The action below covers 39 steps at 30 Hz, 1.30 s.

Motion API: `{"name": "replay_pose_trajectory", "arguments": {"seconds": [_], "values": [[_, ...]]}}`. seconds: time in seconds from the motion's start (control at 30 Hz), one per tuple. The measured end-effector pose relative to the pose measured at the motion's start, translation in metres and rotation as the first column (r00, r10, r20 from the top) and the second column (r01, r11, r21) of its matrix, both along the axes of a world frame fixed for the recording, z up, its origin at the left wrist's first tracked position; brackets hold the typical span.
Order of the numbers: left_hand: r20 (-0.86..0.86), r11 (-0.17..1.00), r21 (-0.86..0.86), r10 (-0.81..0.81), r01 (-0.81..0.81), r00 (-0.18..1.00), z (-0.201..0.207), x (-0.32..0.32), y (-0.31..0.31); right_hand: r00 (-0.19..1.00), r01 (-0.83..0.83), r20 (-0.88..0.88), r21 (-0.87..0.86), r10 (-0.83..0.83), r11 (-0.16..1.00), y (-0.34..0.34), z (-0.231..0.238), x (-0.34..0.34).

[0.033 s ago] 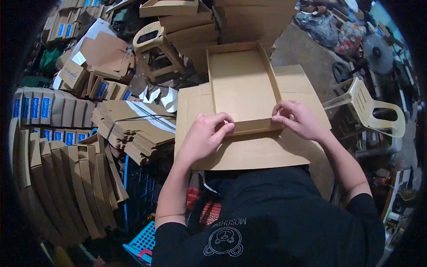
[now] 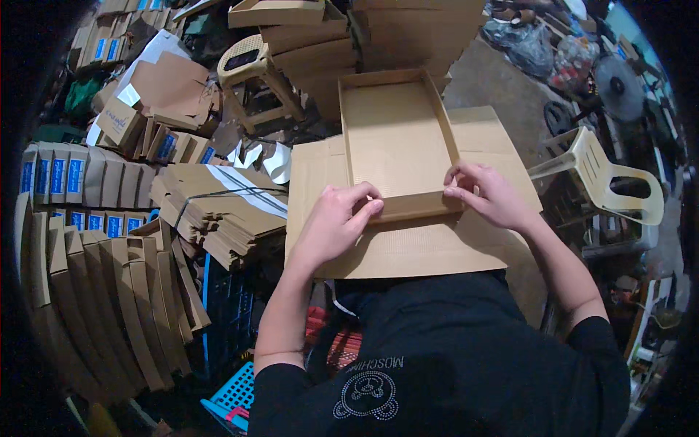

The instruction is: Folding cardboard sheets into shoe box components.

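A shallow brown cardboard box [image 2: 397,131], open on top, lies on a flat cardboard sheet [image 2: 408,247] across my lap. My left hand [image 2: 338,222] pinches the left end of the box's near wall. At the right end of that same wall, my right hand [image 2: 488,193] holds it with fingertips curled over the edge. The near wall [image 2: 411,207] stands folded up between the two hands. The other three walls are upright.
A strapped bundle of flat cardboard blanks [image 2: 218,204] sits to my left, beside rows of folded boxes [image 2: 87,262]. Finished trays [image 2: 306,36] are stacked ahead by a beige stool [image 2: 255,69]. A plastic chair [image 2: 604,182] stands right, a blue crate [image 2: 233,393] below left.
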<state>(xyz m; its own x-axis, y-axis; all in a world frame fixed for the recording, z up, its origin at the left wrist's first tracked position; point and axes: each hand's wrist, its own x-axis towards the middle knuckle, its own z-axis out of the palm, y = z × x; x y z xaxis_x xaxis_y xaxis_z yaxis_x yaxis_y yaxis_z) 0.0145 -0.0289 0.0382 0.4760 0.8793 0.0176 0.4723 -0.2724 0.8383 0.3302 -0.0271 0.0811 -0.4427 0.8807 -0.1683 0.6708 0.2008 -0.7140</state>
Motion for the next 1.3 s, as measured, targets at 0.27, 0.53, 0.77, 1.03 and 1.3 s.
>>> {"name": "replay_pose_trajectory", "arguments": {"seconds": [0.27, 0.53, 0.77, 1.03, 1.3], "values": [[-0.188, 0.962, 0.264, 0.128, -0.075, 0.974, -0.013, 0.015, -0.005, 0.994, 0.089, 0.014, 0.412, -0.104, 0.907, -0.009, -0.031, -0.015], [-0.248, 0.876, 0.464, -0.017, 0.134, 0.969, -0.006, 0.006, -0.006, 0.971, -0.238, 0.197, 0.710, 0.137, 0.663, -0.027, -0.038, -0.010], [-0.345, 0.845, 0.506, 0.016, 0.172, 0.938, 0.007, 0.014, -0.019, 0.961, -0.250, 0.266, 0.701, 0.081, 0.668, -0.031, -0.038, -0.013], [-0.514, 0.960, 0.201, -0.065, 0.193, 0.856, 0.010, 0.022, -0.020, 0.947, -0.239, 0.315, 0.534, 0.072, 0.811, -0.032, -0.042, -0.017], [-0.540, 0.852, 0.446, 0.011, 0.275, 0.841, 0.002, 0.023, -0.025, 0.876, -0.334, 0.472, 0.438, 0.103, 0.835, -0.034, -0.034, -0.019]]}}
